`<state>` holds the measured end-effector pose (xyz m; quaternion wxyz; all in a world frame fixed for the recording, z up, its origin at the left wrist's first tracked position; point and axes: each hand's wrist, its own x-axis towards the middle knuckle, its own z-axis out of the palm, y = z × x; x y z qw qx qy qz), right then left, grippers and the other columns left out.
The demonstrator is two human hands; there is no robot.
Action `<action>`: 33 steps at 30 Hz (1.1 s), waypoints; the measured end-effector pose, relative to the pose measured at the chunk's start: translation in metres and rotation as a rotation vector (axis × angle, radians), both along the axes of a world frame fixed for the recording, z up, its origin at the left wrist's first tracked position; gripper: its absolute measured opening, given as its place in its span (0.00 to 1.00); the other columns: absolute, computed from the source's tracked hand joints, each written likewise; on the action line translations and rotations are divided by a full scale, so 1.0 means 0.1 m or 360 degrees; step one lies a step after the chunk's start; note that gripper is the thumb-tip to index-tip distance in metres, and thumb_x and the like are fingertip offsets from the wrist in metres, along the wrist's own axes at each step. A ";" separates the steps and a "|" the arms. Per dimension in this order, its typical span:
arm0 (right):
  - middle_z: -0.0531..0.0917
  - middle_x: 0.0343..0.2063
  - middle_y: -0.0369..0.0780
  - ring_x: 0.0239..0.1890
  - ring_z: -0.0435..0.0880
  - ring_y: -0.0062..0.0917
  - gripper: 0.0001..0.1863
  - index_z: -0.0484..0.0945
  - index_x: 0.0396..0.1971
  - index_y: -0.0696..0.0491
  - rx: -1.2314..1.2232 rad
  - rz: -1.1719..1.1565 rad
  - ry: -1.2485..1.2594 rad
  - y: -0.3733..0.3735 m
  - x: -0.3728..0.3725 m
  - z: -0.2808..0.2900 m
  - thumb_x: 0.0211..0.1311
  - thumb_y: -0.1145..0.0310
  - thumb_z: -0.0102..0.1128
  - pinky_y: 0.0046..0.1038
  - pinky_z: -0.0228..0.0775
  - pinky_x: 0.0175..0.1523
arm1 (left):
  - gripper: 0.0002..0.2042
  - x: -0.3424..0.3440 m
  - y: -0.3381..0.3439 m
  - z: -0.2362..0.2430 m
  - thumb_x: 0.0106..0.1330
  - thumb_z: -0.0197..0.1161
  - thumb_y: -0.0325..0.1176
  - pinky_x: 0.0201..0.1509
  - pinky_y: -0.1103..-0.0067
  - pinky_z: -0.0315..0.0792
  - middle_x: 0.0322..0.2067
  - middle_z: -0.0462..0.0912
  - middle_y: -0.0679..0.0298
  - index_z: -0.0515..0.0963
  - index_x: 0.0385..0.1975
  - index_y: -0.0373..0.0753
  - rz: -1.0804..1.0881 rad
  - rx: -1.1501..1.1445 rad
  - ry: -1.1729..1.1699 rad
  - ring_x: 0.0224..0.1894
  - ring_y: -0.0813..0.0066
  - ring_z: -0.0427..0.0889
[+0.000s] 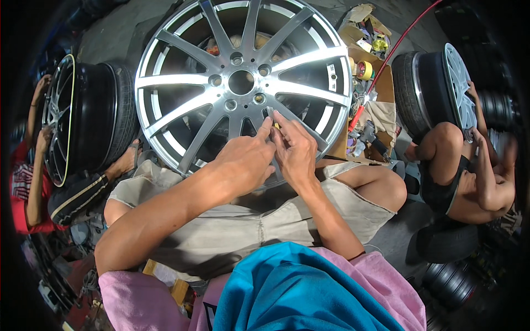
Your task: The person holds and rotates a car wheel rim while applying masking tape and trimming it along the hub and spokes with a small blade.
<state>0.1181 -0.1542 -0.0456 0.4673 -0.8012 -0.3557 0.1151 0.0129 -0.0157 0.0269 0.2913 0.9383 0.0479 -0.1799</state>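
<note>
Right in front of the person stands a big silver alloy wheel [225, 69], its spoked face turned up toward the head camera and its lower rim near the lap. Both hands meet low on that face, just below the hub and near a bolt hole [259, 98]. The left hand [243, 161] stretches its index finger forward while its other fingers curl underneath; the right hand [295, 149] is narrow, its fingers close together, with the tips beside that index finger. Whether either one grips something small I cannot tell, as the fingers hide the spot. Beige shorts [221, 231] cover the spread legs, and a blue cloth [298, 292] hangs over a pink shirt [138, 298]. To the right of the wheel sits an open cardboard box [361, 54] of loose odds and ends, among them a yellow tape roll [364, 70], with a thin red hose or rod [395, 47] slanting across it. At far left, a co-worker in a red top [21, 190] has both hands on another wheel [63, 116]; at far right, a seated co-worker [486, 187] is at a third wheel [458, 83], near a black tyre [447, 241].
</note>
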 end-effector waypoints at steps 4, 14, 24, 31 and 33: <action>0.87 0.38 0.50 0.35 0.88 0.48 0.20 0.87 0.59 0.58 -0.0119 0.0080 -0.0042 0.03 0.00 0.06 0.67 0.78 0.70 0.43 0.79 0.41 | 0.16 -0.03 0.02 0.03 0.68 0.76 0.38 0.50 0.55 0.85 0.74 0.64 0.24 0.82 0.39 0.28 0.0015 0.0029 0.0010 0.41 0.35 0.90; 0.88 0.39 0.49 0.36 0.88 0.48 0.19 0.88 0.59 0.56 -0.0182 0.0165 0.0063 0.02 0.12 0.16 0.69 0.76 0.68 0.43 0.79 0.43 | 0.17 -0.02 0.01 0.06 0.69 0.76 0.38 0.52 0.54 0.85 0.73 0.64 0.22 0.82 0.39 0.28 -0.0005 0.0015 0.0033 0.42 0.33 0.90; 0.88 0.36 0.45 0.36 0.91 0.33 0.21 0.85 0.64 0.55 -0.0139 0.0101 0.0472 -0.20 0.28 0.22 0.74 0.73 0.69 0.33 0.80 0.42 | 0.16 -0.05 -0.03 0.18 0.70 0.75 0.38 0.52 0.55 0.85 0.74 0.65 0.26 0.82 0.43 0.29 0.0009 -0.0119 -0.0052 0.43 0.35 0.90; 0.86 0.39 0.49 0.38 0.90 0.45 0.09 0.84 0.50 0.58 -0.0205 0.0406 -0.0022 -0.09 0.80 0.47 0.74 0.76 0.63 0.41 0.79 0.45 | 0.16 -0.08 -0.09 0.11 0.72 0.73 0.39 0.52 0.56 0.86 0.77 0.62 0.30 0.83 0.45 0.30 -0.0028 -0.0034 0.0043 0.43 0.37 0.91; 0.86 0.40 0.49 0.39 0.89 0.47 0.08 0.84 0.49 0.58 -0.0185 0.0462 -0.0124 0.03 0.88 0.47 0.74 0.76 0.63 0.43 0.79 0.46 | 0.17 -0.08 -0.13 0.12 0.72 0.72 0.40 0.53 0.57 0.86 0.78 0.61 0.30 0.83 0.46 0.29 -0.0066 0.0015 0.0084 0.44 0.39 0.91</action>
